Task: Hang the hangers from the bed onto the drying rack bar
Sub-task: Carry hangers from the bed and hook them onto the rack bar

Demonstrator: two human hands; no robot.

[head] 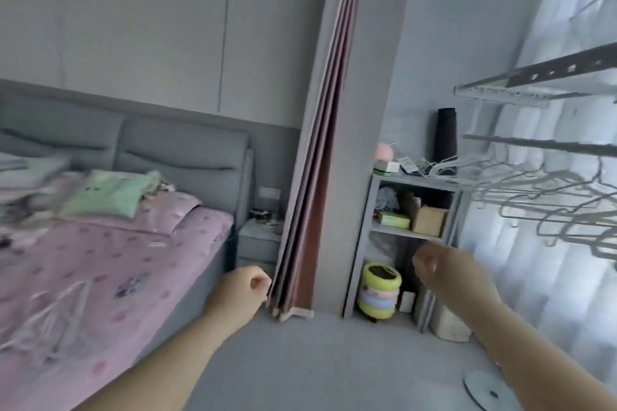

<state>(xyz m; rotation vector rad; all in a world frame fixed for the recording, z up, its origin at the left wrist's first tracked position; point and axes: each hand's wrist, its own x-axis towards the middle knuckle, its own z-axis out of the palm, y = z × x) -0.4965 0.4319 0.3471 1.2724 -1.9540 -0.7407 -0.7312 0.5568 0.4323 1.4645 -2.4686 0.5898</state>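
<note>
Nearest the camera, two bare forearms reach forward over the grey floor (317, 360), with a round white base (487, 392) lying on the floor under the right arm. Both hands are in mid-air and hold nothing: the left hand (245, 290) has its fingers loosely curled toward the palm, close to the foot of the pink curtain (320, 177), and the right hand (444, 269), blurred, has its fingers loosely bent in front of the shelf unit (405, 233). To the left, the bed (187, 227) carries a pink dotted cover, and a loose heap of white hangers (50, 320) lies on its near part, smeared by blur so their number cannot be told. On the right, above the right hand, the drying rack bar (534, 144) runs across, with a crowded row of hung hangers (551, 203) on it and a perforated rail (561, 72) higher up. Farther back, the shelf unit holds a yellow plush toy (379, 290) at the bottom and a cardboard box (429, 218) above. Beyond the curtain stands a grey nightstand (258, 237), and at the head of the bed a green pillow (107, 195) lies before the grey padded headboard (183, 150).
</note>
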